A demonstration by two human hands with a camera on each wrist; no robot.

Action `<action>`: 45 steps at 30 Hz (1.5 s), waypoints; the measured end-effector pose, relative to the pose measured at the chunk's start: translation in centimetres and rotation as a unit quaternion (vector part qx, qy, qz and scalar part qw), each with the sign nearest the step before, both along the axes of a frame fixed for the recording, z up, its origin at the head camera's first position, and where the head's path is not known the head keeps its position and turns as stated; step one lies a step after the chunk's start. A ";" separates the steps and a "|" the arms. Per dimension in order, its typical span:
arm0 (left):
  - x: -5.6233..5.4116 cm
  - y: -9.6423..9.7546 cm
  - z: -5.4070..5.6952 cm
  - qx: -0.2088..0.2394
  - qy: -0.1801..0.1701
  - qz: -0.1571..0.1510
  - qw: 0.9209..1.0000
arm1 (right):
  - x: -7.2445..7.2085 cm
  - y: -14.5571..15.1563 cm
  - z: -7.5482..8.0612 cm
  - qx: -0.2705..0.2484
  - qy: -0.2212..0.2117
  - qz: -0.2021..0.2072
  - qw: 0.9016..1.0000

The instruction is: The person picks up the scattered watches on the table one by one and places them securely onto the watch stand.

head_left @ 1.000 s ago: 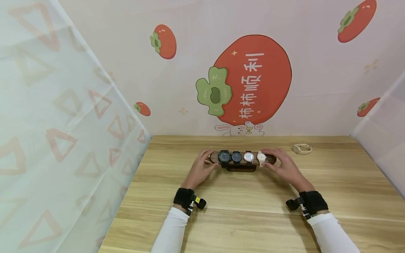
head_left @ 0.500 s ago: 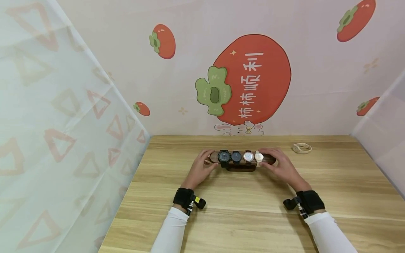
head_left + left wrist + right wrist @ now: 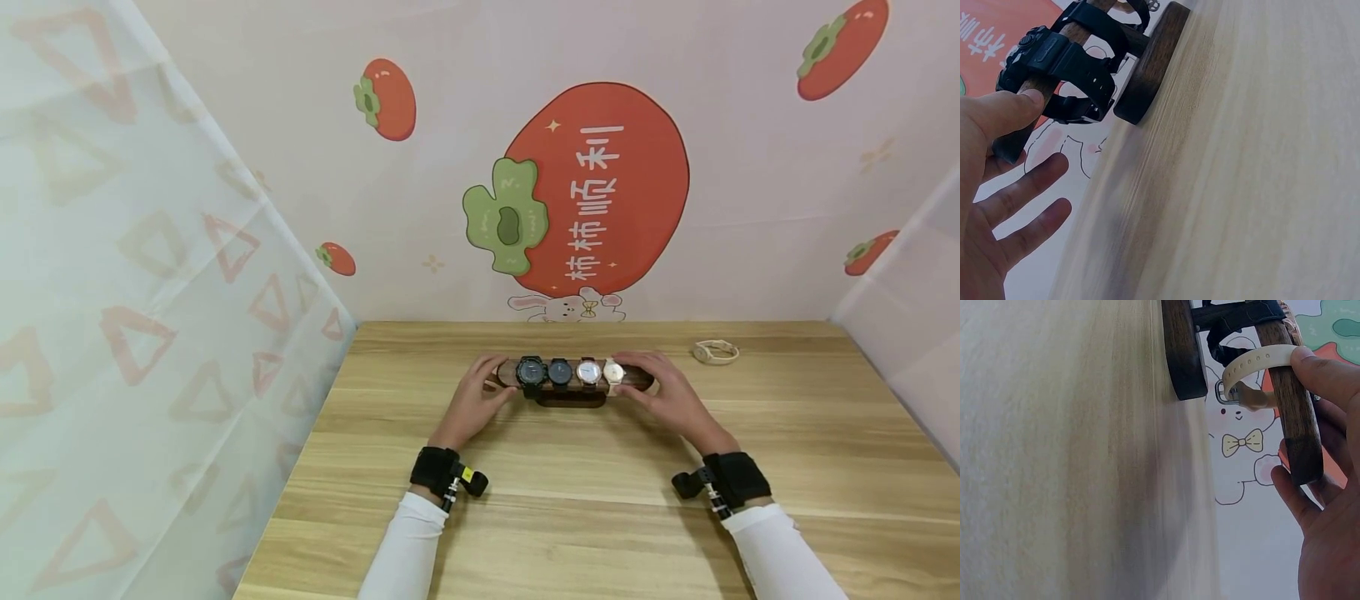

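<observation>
A dark wooden watch stand (image 3: pixel 572 402) stands at the back middle of the table, a horizontal bar over a low base. Several wristwatches hang side by side on the bar: a chunky black watch (image 3: pixel 532 372), a dark round watch (image 3: pixel 560 372), a white-faced watch (image 3: pixel 588 372) and a cream watch (image 3: pixel 613 372). My left hand (image 3: pixel 472 404) pinches the bar's left end, thumb in front beside the black watch. With my right hand (image 3: pixel 678 402) I grip around the bar's right end, the thumb on the edge of the cream strap (image 3: pixel 1260 360).
Another cream wristwatch (image 3: pixel 716 352) lies on the table (image 3: pixel 570 525) at the back right, beyond my right hand. A printed wall with persimmon pictures (image 3: pixel 600 192) rises behind the table's back edge, and a patterned sheet (image 3: pixel 150 250) borders the left.
The cream watch has slid slightly left along the bar, closer to the white-faced watch, and my right hand has shifted left with it. The left hand stays in place.
</observation>
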State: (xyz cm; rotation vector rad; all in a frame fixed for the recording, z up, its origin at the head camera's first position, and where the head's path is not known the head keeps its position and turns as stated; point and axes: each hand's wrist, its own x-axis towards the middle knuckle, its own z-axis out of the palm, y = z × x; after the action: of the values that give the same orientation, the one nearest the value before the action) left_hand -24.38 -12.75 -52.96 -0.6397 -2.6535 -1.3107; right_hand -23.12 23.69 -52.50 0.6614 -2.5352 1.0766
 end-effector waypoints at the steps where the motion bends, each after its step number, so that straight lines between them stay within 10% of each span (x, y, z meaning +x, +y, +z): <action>1: 0.0 0.0 0.0 0.000 0.001 0.000 1.000 | 0.0 0.0 0.0 0.001 -0.002 0.000 1.000; 25: -0.2 -0.3 -0.6 0.003 0.006 -0.001 1.000 | 0.0 5.5 2.9 0.055 0.012 -0.018 0.998; 45: 0.0 -0.3 -0.5 -0.002 0.013 -0.004 1.000 | -3.2 10.1 1.4 0.116 -0.040 -0.076 0.989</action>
State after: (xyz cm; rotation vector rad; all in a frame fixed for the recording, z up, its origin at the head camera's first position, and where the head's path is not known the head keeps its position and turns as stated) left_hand -24.43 -13.10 -53.49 -0.6650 -2.6370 -1.2901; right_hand -26.30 33.77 -51.10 0.4788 -2.7554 0.7781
